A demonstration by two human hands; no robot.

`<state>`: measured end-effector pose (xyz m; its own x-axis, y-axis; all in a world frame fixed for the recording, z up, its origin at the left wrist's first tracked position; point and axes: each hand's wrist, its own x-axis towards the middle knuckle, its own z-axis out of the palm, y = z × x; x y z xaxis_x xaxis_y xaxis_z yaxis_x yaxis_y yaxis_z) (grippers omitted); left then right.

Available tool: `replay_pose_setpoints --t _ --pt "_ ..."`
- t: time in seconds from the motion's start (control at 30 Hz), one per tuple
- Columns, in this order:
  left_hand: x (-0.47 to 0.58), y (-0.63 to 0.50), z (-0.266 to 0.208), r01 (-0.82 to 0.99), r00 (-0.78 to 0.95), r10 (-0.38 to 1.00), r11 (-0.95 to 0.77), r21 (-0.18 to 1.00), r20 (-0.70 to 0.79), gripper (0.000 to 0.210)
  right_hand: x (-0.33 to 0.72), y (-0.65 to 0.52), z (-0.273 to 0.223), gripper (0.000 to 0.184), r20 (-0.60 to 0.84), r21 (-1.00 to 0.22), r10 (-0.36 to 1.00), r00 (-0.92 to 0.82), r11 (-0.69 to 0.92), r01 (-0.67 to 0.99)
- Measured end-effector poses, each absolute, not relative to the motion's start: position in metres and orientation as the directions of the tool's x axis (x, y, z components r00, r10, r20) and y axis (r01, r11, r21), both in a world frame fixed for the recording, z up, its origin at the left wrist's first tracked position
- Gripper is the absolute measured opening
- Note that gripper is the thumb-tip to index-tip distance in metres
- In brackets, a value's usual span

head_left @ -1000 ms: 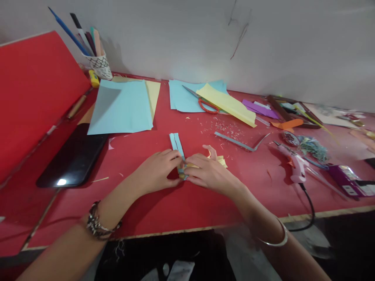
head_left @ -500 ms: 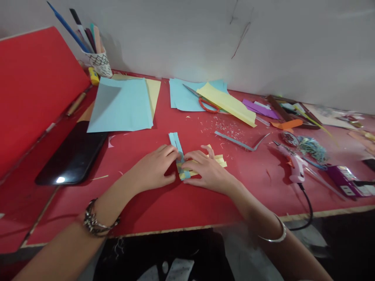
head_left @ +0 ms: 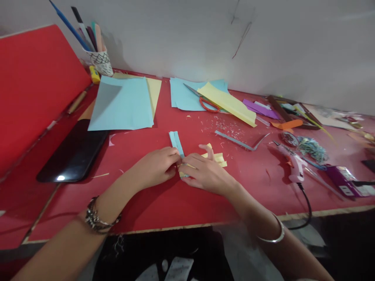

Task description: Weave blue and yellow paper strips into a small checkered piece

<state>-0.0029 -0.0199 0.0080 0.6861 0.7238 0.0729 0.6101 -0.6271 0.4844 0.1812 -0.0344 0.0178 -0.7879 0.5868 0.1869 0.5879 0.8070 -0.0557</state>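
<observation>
Blue paper strips (head_left: 176, 142) run away from me on the red tabletop and cross yellow paper strips (head_left: 219, 159) that stretch to the right. At the crossing, my left hand (head_left: 158, 166) has its thumb and fingers pinched together on the strips' left edge. My right hand (head_left: 205, 171) lies over the crossing from the right, fingers spread across the strips and pressing them down. Its fingertips meet those of my left hand. Much of the crossing is hidden beneath my fingers.
Blue paper sheets (head_left: 123, 105) and a black phone (head_left: 73, 154) lie at left. Scissors (head_left: 209, 105) rest on paper at the back, below the wall. A pink glue gun (head_left: 295, 166), thread bundle (head_left: 313, 148) and purple box (head_left: 341, 181) lie at right. A pen cup (head_left: 101, 63) stands back left.
My left thumb has closed up to its fingers at the strips' edge. My right fingers have shifted slightly left, covering more of the crossing.
</observation>
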Motion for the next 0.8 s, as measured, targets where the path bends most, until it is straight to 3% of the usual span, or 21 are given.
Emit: replay_pose_setpoints --t 0.1,0.17,0.23,0.33,0.6,0.8 --pt "-0.004 -0.021 0.009 0.620 0.695 0.713 -0.661 0.423 0.094 0.014 0.187 -0.031 0.019 0.015 0.170 -0.280 0.719 -0.674 0.691 0.667" --pt "-0.003 -0.022 0.010 0.635 0.689 0.718 -0.666 0.392 0.104 0.027 0.190 -0.029 0.021 0.025 0.098 -0.361 0.788 -0.608 0.598 0.716" --pt "-0.002 -0.023 0.010 0.659 0.678 0.727 -0.666 0.350 0.106 0.037 0.192 -0.028 0.022 0.036 0.023 -0.380 0.803 -0.596 0.558 0.737" --pt "0.000 -0.024 0.009 0.680 0.672 0.731 -0.672 0.294 0.118 0.033 0.193 -0.028 0.022 0.045 -0.034 -0.366 0.797 -0.603 0.551 0.750" --pt "0.001 -0.023 0.008 0.703 0.655 0.746 -0.661 0.261 0.124 0.023 0.189 -0.033 0.020 0.037 -0.032 -0.360 0.864 -0.503 0.459 0.812" --pt "0.006 -0.024 0.006 0.779 0.508 0.852 -0.517 0.354 0.125 0.028 0.187 -0.034 0.022 0.032 -0.039 -0.461 0.889 -0.456 0.389 0.798"
